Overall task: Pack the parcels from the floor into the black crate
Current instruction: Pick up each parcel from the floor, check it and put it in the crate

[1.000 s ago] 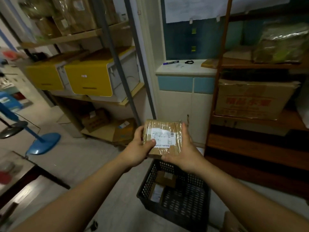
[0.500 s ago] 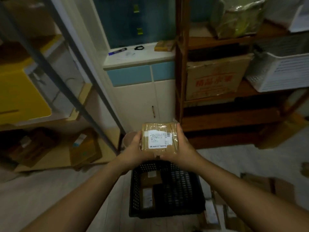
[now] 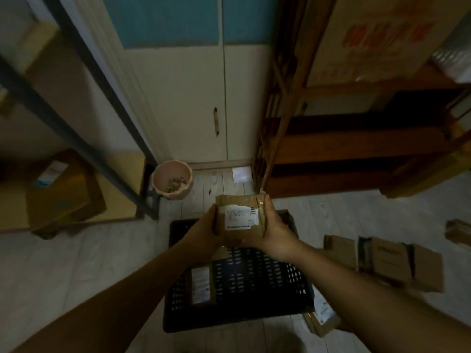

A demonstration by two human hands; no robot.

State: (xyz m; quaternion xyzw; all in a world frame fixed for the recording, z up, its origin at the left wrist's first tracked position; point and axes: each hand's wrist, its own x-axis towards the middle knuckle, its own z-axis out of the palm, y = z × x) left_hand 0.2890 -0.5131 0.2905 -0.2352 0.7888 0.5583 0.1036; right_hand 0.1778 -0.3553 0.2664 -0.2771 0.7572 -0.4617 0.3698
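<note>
Two hands (image 3: 204,233) grip parcel (image 3: 239,217) — label up.

— Held parcel (image 3: 239,217)? 
— Brown cardboard, taped, white label facing up; gripped at both sides above the far end of the black crate (image 3: 257,278).

— And the crate? 
— Perforated black plastic, sitting on the pale floor, open at the top. Inside, at the left, a labelled parcel (image 3: 201,285) lying flat.

— More on the floor? 
— Flat brown parcels (image 3: 397,261) to the right of the crate; another labelled one (image 3: 322,312) just beside its near right corner.
</note>
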